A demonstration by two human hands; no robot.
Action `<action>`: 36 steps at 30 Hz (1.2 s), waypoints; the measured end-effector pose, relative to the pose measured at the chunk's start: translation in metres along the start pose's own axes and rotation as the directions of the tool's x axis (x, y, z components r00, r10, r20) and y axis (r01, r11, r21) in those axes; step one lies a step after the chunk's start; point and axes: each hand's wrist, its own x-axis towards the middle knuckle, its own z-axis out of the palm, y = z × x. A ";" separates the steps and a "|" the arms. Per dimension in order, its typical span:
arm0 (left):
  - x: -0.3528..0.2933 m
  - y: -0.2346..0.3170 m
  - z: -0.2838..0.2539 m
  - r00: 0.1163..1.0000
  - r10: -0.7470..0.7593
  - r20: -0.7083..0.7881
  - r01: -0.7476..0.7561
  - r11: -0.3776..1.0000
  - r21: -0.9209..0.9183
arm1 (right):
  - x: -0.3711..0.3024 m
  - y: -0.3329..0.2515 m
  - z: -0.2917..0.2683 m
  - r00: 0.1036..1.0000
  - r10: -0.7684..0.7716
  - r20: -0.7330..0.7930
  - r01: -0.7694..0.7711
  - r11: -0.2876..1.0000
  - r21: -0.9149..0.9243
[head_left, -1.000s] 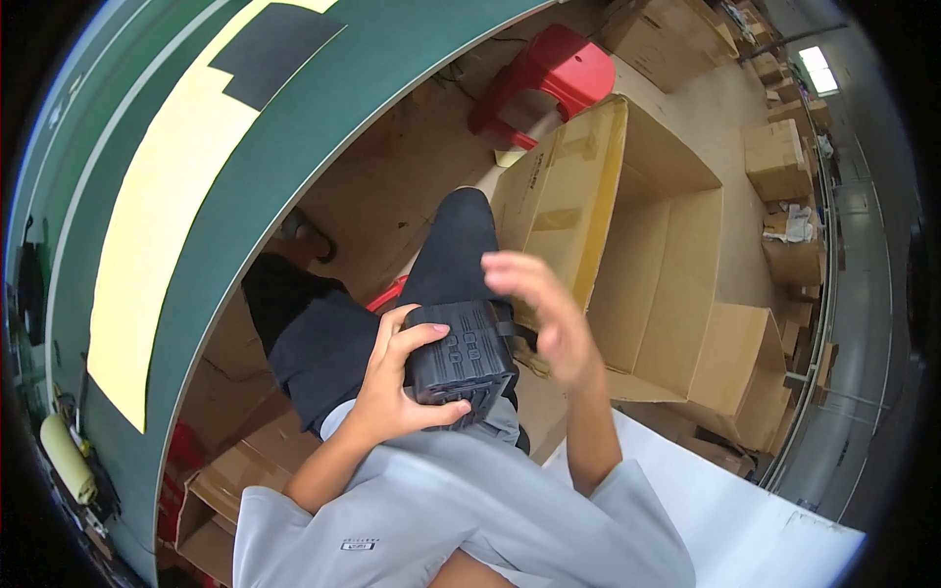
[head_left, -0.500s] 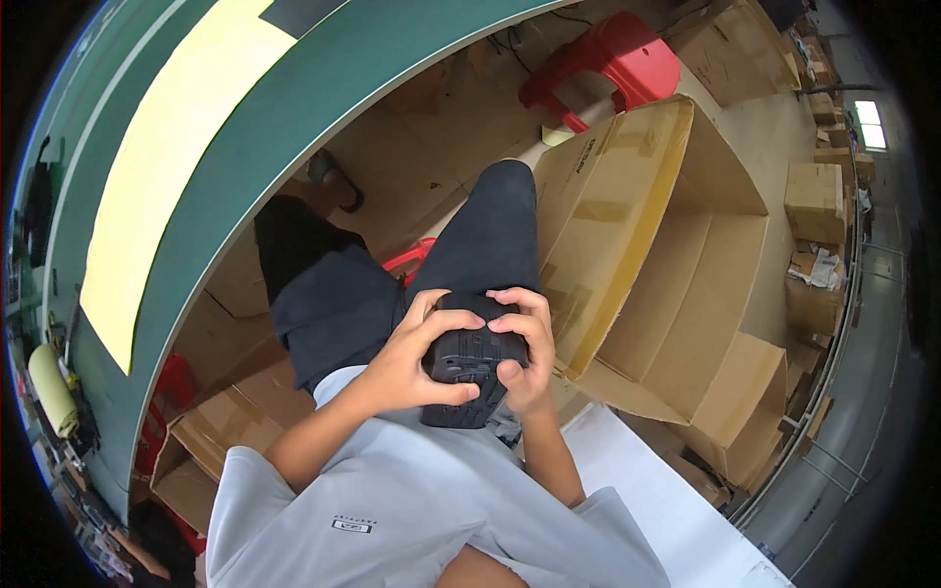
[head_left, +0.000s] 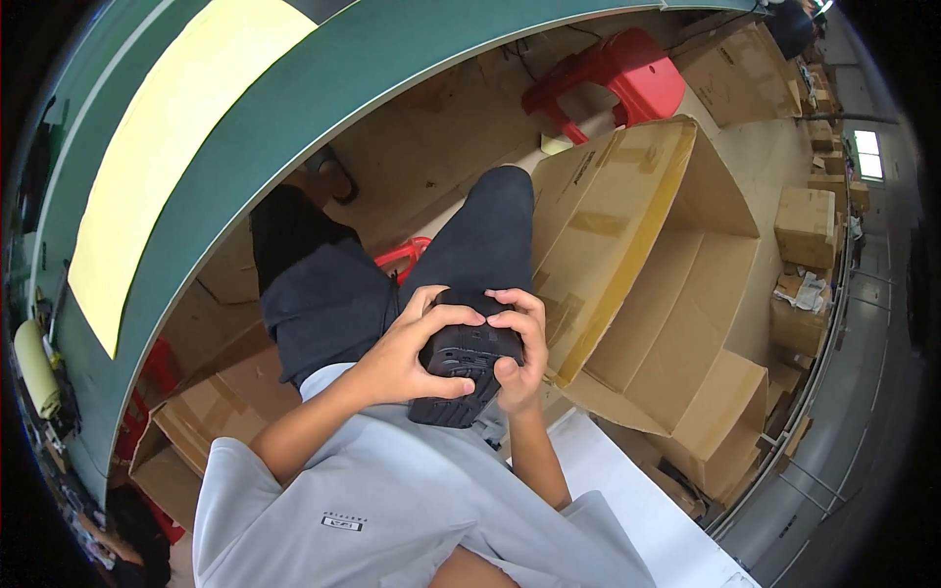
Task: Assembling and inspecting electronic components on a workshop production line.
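Observation:
Above my lap I hold a chunky black plastic case-like object (head_left: 472, 345) with moulded ridges and small slots; its exact kind I cannot make out. My left hand (head_left: 404, 345) wraps its left side, index finger bent over the top and thumb along the near face. On the other side my right hand (head_left: 524, 345) grips it, fingers curled over the upper edge and thumb by the right edge. The index fingertips almost meet on top. A ribbed lower part of the object hangs below my thumbs, close to my grey shirt (head_left: 382, 490). My palms hide its sides.
A green table (head_left: 225, 167) with a yellow sheet (head_left: 176, 157) curves along the left and front. Right of my legs stands a large open cardboard box (head_left: 652, 314). A red stool (head_left: 627, 78) is beyond it, and a white surface (head_left: 627, 500) lies near my right elbow.
The whole view has shifted slightly. The black object's lower end has tilted a little to the left, while both hands keep about the same grip.

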 end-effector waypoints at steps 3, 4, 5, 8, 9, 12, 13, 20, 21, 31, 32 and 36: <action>0.003 0.004 -0.001 1.000 -0.014 -0.011 0.013 0.997 -0.072 | 0.003 0.001 0.002 1.000 -0.019 -0.025 0.020 0.999 0.035; 0.002 0.001 -0.001 1.000 -0.006 -0.008 0.005 0.995 -0.100 | 0.002 0.002 0.002 0.999 -0.036 -0.034 0.038 0.997 0.064; 0.001 -0.002 -0.001 1.000 0.002 -0.006 -0.003 0.992 -0.127 | 0.001 0.004 0.001 0.999 -0.036 -0.031 0.038 0.997 0.064; 0.001 -0.011 -0.001 0.999 0.019 0.036 -0.016 0.997 -0.074 | -0.003 0.009 -0.002 0.998 -0.069 0.014 0.068 0.997 0.043; 0.001 -0.012 -0.001 0.999 0.021 0.035 -0.018 0.997 -0.074 | -0.001 0.010 -0.001 0.998 -0.056 0.014 0.055 0.998 0.039; 0.000 -0.010 -0.001 0.999 0.014 0.042 -0.012 0.998 -0.063 | 0.001 0.006 0.000 0.999 -0.036 0.007 0.035 0.998 0.045; 0.000 -0.006 -0.001 1.000 -0.009 0.019 0.011 0.996 -0.089 | 0.000 0.005 0.000 1.000 -0.025 -0.001 0.025 0.998 0.056; 0.009 -0.003 0.011 0.998 -0.048 0.048 0.046 0.998 0.040 | 0.049 -0.031 -0.043 0.903 0.194 0.384 -0.101 0.963 -0.248; 0.011 0.001 0.013 0.998 -0.043 0.052 0.041 0.998 0.042 | 0.064 -0.038 -0.036 0.905 0.190 0.380 -0.098 0.963 -0.250; -0.017 0.127 -0.093 0.994 0.010 -0.104 0.016 0.968 0.249 | 0.153 -0.079 -0.028 0.777 -0.025 0.629 -0.074 0.989 0.131; -0.020 0.147 -0.114 0.990 0.051 -0.134 -0.007 0.952 0.304 | 0.146 -0.069 -0.034 0.847 -0.011 0.531 -0.100 0.979 0.180; -0.038 0.220 -0.199 0.950 0.153 -0.271 0.023 0.833 0.553 | 0.107 -0.017 -0.030 0.876 0.192 0.443 -0.321 0.917 0.238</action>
